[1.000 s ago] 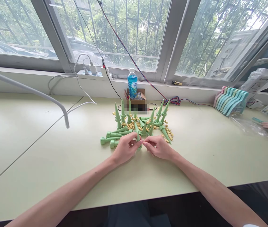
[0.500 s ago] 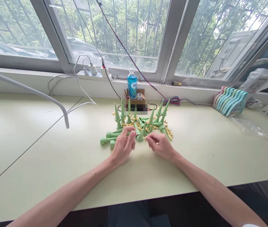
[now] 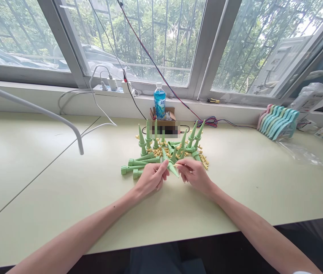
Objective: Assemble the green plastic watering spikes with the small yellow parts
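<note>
In my left hand [image 3: 153, 176] is a green plastic plant watering spike [image 3: 173, 169], gripped between thumb and fingers, its point slanting down toward me. My right hand [image 3: 192, 171] pinches a small yellow plastic piece [image 3: 176, 164] close against the spike's side; whether it is inserted I cannot tell. Just beyond my hands, several green spikes [image 3: 198, 135] stand upright on their collars. Small yellow pieces [image 3: 204, 160] lie heaped among them. To the left, several green tubes with ridged caps [image 3: 130, 169] lie flat, partly behind my left hand.
A bottle of blue liquid [image 3: 159, 102] stands in a small cardboard box [image 3: 169, 123] by the window sill. A white bent rod [image 3: 50, 110] reaches over the table's left side. Pastel hangers [image 3: 278, 121] and a clear plastic bag [image 3: 301, 153] are at the right.
My left hand has closed on a green spike, which now tilts with its point toward me. My right hand stays nearly in place with the yellow piece.
</note>
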`<state>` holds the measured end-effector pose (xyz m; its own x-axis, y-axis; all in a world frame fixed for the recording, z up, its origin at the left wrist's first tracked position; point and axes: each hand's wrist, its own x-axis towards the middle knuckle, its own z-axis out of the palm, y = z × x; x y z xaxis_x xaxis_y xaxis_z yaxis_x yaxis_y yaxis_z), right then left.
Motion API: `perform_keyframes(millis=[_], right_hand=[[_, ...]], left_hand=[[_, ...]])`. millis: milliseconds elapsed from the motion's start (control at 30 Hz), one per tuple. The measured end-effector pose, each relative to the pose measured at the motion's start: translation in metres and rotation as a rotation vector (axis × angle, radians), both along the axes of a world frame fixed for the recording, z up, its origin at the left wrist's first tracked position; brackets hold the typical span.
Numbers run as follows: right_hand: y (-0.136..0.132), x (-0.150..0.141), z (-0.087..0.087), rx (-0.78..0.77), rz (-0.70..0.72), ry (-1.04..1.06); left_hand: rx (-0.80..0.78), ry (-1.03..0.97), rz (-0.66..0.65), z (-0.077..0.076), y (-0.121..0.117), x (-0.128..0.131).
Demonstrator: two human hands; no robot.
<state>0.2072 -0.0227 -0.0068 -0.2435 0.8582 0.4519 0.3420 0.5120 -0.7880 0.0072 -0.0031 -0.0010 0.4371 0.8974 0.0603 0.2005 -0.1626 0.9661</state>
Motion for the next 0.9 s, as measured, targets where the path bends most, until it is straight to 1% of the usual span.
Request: perform_keyframes(millis=[233, 400, 500, 633, 900], right_hand=[[0.001, 0.0, -0.002, -0.024, -0.002, 0.0], [0.0, 0.001, -0.002, -0.038, -0.007, -0.067], [0.0, 0.001, -0.003, -0.063, -0.005, -0.063], [0.001, 0.0, -0.004, -0.063, -0.029, -0.07], [0.001, 0.0, -0.004, -0.047, -0.042, -0.075]], left_hand=[[-0.021, 0.006, -0.063, 0.004, -0.001, -0.002], [0.006, -0.021, -0.102, 0.0, 0.001, -0.004], [0.021, -0.074, -0.119, -0.003, 0.002, -0.004], [0.062, -0.116, -0.118, -0.007, 0.002, -0.003], [0.182, -0.053, -0.079, -0.009, 0.0, -0.002]])
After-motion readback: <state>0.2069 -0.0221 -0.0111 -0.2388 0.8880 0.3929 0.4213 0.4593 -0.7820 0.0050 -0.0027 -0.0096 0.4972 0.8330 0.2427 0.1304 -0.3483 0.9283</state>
